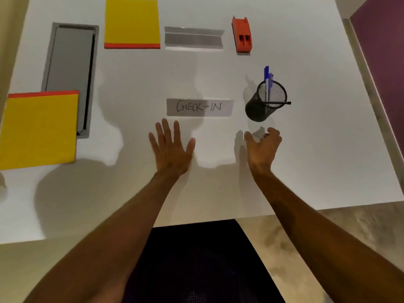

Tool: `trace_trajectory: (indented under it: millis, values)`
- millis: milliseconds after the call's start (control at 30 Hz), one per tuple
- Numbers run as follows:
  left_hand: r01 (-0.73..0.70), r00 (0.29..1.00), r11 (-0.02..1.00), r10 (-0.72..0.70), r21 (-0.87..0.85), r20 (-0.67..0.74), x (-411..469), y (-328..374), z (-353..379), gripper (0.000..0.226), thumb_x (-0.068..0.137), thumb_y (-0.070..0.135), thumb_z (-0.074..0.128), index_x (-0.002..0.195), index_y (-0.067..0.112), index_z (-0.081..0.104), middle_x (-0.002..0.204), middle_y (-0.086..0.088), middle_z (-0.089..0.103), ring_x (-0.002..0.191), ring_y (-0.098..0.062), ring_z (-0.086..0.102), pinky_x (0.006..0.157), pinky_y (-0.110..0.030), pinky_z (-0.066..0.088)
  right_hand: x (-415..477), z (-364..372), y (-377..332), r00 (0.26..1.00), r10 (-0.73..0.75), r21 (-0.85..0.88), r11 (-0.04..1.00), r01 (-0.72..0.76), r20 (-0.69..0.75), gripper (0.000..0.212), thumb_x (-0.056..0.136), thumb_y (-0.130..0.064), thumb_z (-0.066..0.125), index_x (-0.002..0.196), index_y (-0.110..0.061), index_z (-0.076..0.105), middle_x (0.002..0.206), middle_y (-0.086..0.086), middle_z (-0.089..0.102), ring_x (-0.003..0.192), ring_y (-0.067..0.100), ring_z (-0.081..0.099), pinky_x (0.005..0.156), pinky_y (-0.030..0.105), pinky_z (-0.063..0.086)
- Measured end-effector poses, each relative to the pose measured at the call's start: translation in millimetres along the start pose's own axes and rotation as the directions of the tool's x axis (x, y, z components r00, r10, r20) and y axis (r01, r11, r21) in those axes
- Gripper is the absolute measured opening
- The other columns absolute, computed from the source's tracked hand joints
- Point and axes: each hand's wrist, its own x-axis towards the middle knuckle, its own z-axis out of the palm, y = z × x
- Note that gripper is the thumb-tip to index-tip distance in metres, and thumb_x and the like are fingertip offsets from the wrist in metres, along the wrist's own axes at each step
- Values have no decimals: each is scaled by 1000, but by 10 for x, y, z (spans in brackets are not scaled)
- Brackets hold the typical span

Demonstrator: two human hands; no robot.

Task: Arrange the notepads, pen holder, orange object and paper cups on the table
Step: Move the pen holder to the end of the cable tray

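Both hands empty: left hand (171, 149) flat, fingers spread; right hand (263, 147) loosely cupped just short of black mesh pen holder (265, 101). Risk: holder looks tilted, off-centre grab could tip it and spill blue pens (267, 80).

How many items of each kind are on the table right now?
Notepads: 2
Pen holder: 1
Orange object: 1
Signs: 2
Paper cups: 0 in view
Total: 6
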Motion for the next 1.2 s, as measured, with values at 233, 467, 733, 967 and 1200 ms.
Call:
trace_trajectory:
  millis: [233,467,733,967,1200]
  values:
    - [-13,983,993,33,114,-181,-36,9,180,78,98,65,16,158,19,-6,165,-12,-11,152,-30,-11,121,-57,2,490,54,107,998,-38,242,970,24,52,104,72,-36,87,151,-9,24,153,9,34,141,22,37,113,31,37]
    - [-5,979,991,32,133,-201,-30,13,196,79,98,65,18,158,19,-5,165,-10,-11,152,-29,-11,120,-58,4,863,172,32,990,-138,347,930,120,28,102,61,-30,92,144,-15,35,141,1,50,128,15,52,100,19,48]
    - [5,980,990,23,142,-196,-26,25,179,79,97,66,18,158,19,-5,165,-10,-11,152,-29,-11,120,-58,4,943,118,-27,983,-183,353,922,160,31,87,65,-33,89,135,-29,39,131,-6,57,122,14,58,105,27,49]
    - [-13,993,995,25,100,-114,8,-5,121,82,96,68,16,158,19,-5,165,-10,-13,152,-28,-14,121,-56,-2,669,-247,-180,963,-260,323,920,223,75,99,70,-34,88,150,-16,33,146,1,51,134,13,48,113,34,42]
    - [-47,994,921,7,-386,-106,-55,78,-344,84,93,70,23,156,27,-11,166,5,-7,152,-14,-13,119,-52,-17,45,-476,-609,884,-357,346,905,248,302,88,69,-26,90,142,-23,43,133,-6,58,117,1,56,91,18,53]
